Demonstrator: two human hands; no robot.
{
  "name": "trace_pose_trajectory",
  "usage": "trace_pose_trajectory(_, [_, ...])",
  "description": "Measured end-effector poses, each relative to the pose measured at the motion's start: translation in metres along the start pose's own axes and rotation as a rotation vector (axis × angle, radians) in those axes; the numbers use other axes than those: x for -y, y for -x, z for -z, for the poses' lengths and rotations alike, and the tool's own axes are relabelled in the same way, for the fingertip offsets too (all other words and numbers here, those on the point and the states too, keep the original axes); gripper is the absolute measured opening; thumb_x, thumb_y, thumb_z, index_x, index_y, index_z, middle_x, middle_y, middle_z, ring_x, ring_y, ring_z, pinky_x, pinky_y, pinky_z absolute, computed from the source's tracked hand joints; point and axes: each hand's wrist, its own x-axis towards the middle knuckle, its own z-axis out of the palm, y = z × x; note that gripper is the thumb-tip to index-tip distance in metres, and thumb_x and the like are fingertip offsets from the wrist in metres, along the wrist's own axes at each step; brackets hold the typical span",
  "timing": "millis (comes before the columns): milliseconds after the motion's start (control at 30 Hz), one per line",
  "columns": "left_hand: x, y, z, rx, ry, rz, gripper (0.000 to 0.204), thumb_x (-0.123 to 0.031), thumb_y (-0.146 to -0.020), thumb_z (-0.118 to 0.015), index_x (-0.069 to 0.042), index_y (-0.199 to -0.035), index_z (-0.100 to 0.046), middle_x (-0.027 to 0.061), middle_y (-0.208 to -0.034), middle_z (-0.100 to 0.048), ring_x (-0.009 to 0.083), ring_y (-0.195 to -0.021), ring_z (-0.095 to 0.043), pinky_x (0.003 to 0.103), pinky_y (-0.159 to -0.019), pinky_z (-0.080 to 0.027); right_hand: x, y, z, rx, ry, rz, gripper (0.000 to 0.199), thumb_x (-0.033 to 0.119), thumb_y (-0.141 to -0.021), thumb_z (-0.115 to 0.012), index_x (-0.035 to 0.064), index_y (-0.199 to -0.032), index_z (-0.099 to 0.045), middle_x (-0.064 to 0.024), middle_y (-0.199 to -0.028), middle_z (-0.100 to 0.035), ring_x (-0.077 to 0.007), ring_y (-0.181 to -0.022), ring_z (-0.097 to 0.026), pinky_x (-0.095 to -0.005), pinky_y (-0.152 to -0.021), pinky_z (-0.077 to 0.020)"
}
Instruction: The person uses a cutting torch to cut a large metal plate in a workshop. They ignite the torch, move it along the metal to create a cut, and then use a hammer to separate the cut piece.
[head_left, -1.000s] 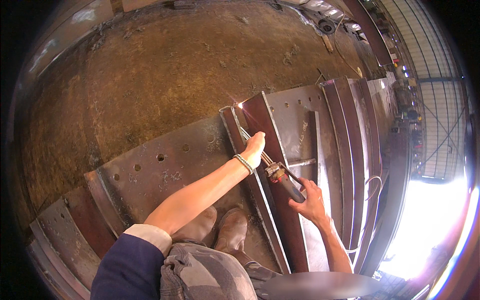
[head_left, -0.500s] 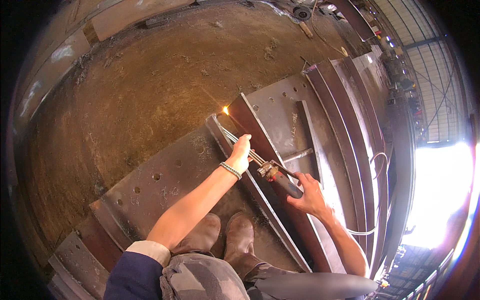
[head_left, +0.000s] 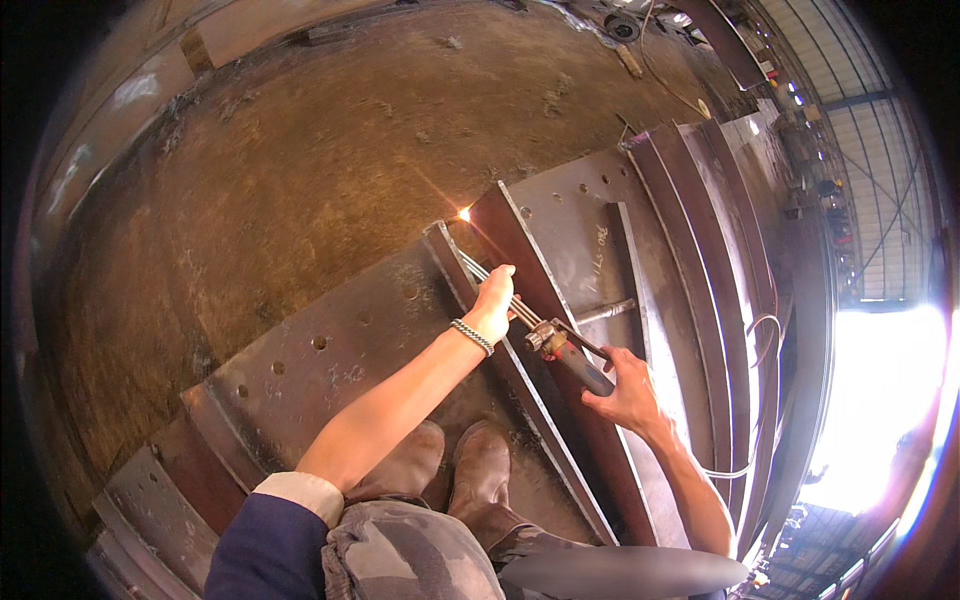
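Note:
A gas cutting torch lies slantwise across my two hands. My left hand is closed around its thin metal tubes, close to the upper edge of a steel flange. Farther back, my right hand grips the dark handle, with fingers by the lever. A bright orange-white glow shines at the far end of the torch, at the ends of the brown steel beams. The glare hides the torch tip. A second flange rises just right of the tubes.
My boots stand on the steel between the flanges. Drilled plates lie to the left, and several long beams run along the right. A pale hose loops near my right forearm. Brown dirty ground spreads beyond.
The whole scene has shifted slightly right in the picture. Both hands keep their hold on the torch, and the glow remains at the beam ends, now whiter with longer rays.

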Motion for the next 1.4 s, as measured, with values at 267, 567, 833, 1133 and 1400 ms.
trace_pose_trajectory(267, [-0.001,0.0,-0.002,-0.01,-0.019,0.012,0.054,-0.036,-0.098,-0.06,-0.008,-0.141,-0.044,0.0122,-0.113,-0.048,0.0271,-0.099,-0.056,0.047,-0.087,-0.051,0.003,0.0,0.002,-0.046,-0.005,0.008,0.064,0.028,-0.067,-0.086,-0.0021,-0.12,-0.064,-0.0239,-0.103,-0.066,-0.0393,-0.095,-0.066,-0.0465,-0.088,-0.0539])
trace_pose_trajectory(567, [0.003,0.0,-0.005,-0.014,-0.028,-0.015,0.046,-0.037,-0.097,-0.059,-0.007,-0.132,-0.049,0.0093,-0.112,-0.047,0.0259,-0.101,-0.055,0.046,-0.088,-0.05,0.002,-0.001,-0.001,-0.062,0.072,0.019,0.066,0.028,-0.065,-0.087,-0.0004,-0.121,-0.066,-0.0234,-0.102,-0.067,-0.041,-0.092,-0.068,-0.0477,-0.083,-0.0558])
trace_pose_trajectory(833, [0.005,-0.005,-0.008,-0.041,-0.072,-0.014,0.053,-0.038,-0.099,-0.056,-0.007,-0.142,-0.048,0.0111,-0.129,-0.05,0.0246,-0.103,-0.056,0.045,-0.089,-0.049,0.002,0.0,-0.003,-0.101,0.055,0.072,0.066,0.027,-0.065,-0.085,-0.0046,-0.119,-0.065,-0.0227,-0.102,-0.066,-0.0401,-0.094,-0.067,-0.0458,-0.086,-0.055])
trace_pose_trajectory(1133, [0.004,-0.004,-0.01,-0.055,-0.081,0.002,0.059,-0.039,-0.1,-0.054,-0.007,-0.149,-0.044,0.0119,-0.141,-0.049,0.0235,-0.105,-0.057,0.044,-0.092,-0.048,0.005,-0.001,-0.001,-0.063,0.079,0.028,0.064,0.026,-0.065,-0.085,-0.0057,-0.117,-0.065,-0.0217,-0.101,-0.066,-0.0389,-0.093,-0.067,-0.045,-0.085,-0.055])
trace_pose_trajectory(1400, [0.006,-0.009,-0.009,-0.058,-0.083,-0.003,0.06,-0.038,-0.1,-0.054,-0.006,-0.149,-0.043,0.0122,-0.139,-0.049,0.0236,-0.104,-0.056,0.045,-0.093,-0.048,0.002,-0.001,-0.004,-0.079,0.076,0.053,0.063,0.026,-0.066,-0.085,-0.0044,-0.117,-0.065,-0.0208,-0.1,-0.065,-0.0387,-0.091,-0.066,-0.0452,-0.083,-0.0545])
